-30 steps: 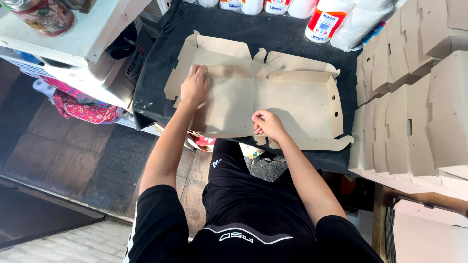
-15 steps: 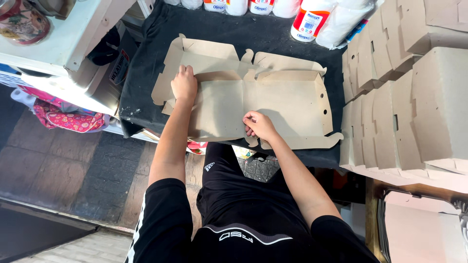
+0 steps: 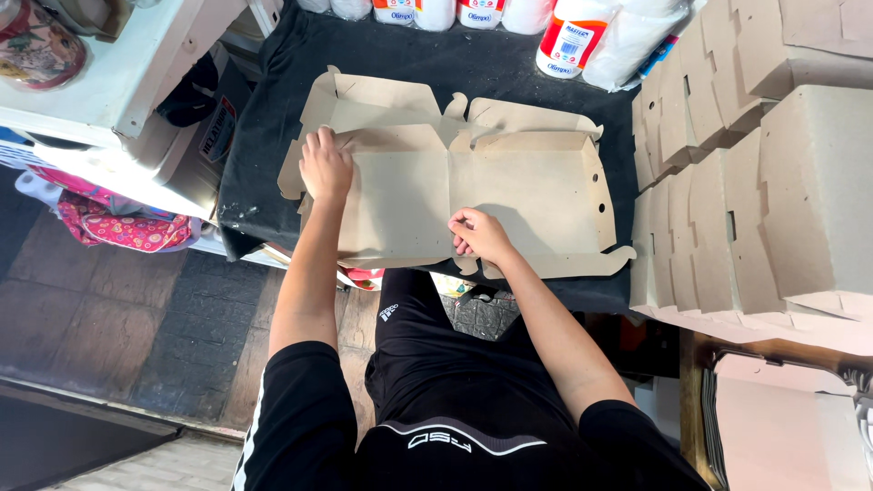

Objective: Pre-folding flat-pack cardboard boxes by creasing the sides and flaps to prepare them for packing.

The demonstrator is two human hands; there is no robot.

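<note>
While the flat cardboard box blank (image 3: 455,195) lay unfolded on the black table cover (image 3: 273,118) in the upper centre of the frame, both hands rested on it. Left hand (image 3: 325,165): placed palm down at the blank's upper left corner, fingers extended and slightly spread, pressing the side flap where it met the main panel; nothing was gripped. Right hand (image 3: 480,235): positioned at the lower centre of the blank, on the near edge beside the middle crease, fingers curled inward. It appeared to pinch a small tab at that edge, though the fingertips were hidden under the knuckles. Stacked folded cardboard boxes (image 3: 755,173) occupied the right side of the frame, just beside the blank. White bottles (image 3: 568,36) stood along the top edge, behind the blank. A white shelf (image 3: 109,82) was at the upper left.
</note>
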